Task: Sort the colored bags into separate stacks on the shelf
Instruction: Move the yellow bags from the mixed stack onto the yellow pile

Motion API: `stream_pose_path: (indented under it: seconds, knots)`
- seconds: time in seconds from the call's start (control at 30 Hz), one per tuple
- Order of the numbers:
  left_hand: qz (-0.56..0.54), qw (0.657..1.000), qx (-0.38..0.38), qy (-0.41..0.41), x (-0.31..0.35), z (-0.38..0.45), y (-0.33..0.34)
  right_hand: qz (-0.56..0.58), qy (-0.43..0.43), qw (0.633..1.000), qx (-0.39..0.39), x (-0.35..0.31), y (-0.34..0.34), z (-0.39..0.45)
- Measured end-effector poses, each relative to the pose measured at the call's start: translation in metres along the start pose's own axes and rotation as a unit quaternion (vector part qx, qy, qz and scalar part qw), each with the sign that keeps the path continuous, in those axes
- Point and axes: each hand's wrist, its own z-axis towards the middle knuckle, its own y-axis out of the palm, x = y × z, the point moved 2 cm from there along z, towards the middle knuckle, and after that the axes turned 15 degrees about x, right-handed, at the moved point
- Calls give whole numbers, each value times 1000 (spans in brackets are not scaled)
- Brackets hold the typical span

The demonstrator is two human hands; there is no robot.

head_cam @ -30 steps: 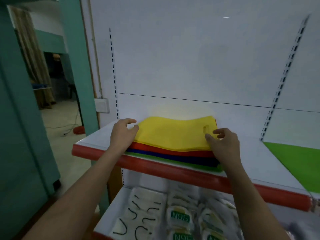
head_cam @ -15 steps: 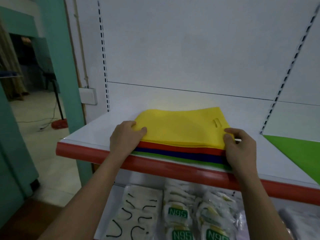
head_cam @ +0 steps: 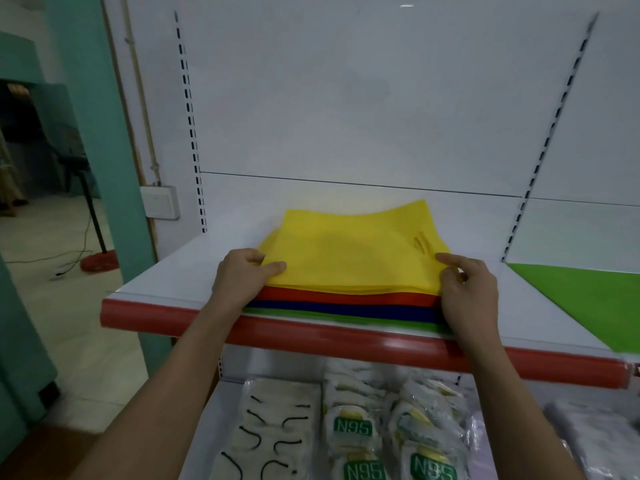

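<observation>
Both hands, left hand point(head_cam: 242, 277) and right hand point(head_cam: 465, 289), pinch the limp, light yellow fabric bags point(head_cam: 349, 254) at their near corners, atop the multicoloured pile; lifting there should peel them cleanly.

Light is dim and cool, falling evenly from overhead; a small bright glint point(head_cam: 406, 5) shows at the top of the white back panel point(head_cam: 346, 98). Shadows are soft. The doorway point(head_cam: 31, 140) at left is dark. Wide-angle distortion bends the slotted uprights point(head_cam: 189, 126) outward. Edges look slightly soft and smeared.
</observation>
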Motion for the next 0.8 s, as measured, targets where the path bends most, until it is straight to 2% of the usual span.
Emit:
stream_pose_path:
  seconds: [0.07, 0.17, 0.23, 0.33, 0.43, 0.53, 0.63, 0.8]
  knots:
    - [-3, 1000, 12, 8, 3, 3, 0, 2, -6, 1000, -10, -5, 1, 1]
    - [99, 990, 70, 71, 13, 6, -6, -2, -6, 1000, -14, -20, 0, 4]
    - [129, 985, 84, 83, 24, 7, -13, 0, -11, 1000, -5, -33, -4, 6]
    - [62, 988, 95, 107, 41, 14, -23, 15, -10, 1000, 22, -54, -13, 12]
    - [-139, 987, 28, 74, 59, 22, -25, 57, 33, 997, 27, -69, -21, 16]
    - [-246, 967, -53, 42, 68, 28, -17, 111, 105, 988, 18, -79, -35, 18]
    - [-284, 949, -128, 41, 72, 25, 1, 110, 148, 983, 2, -78, -59, 18]
    - [-252, 942, -214, 61, 91, 2, 43, 65, 168, 983, 25, -62, -112, 14]
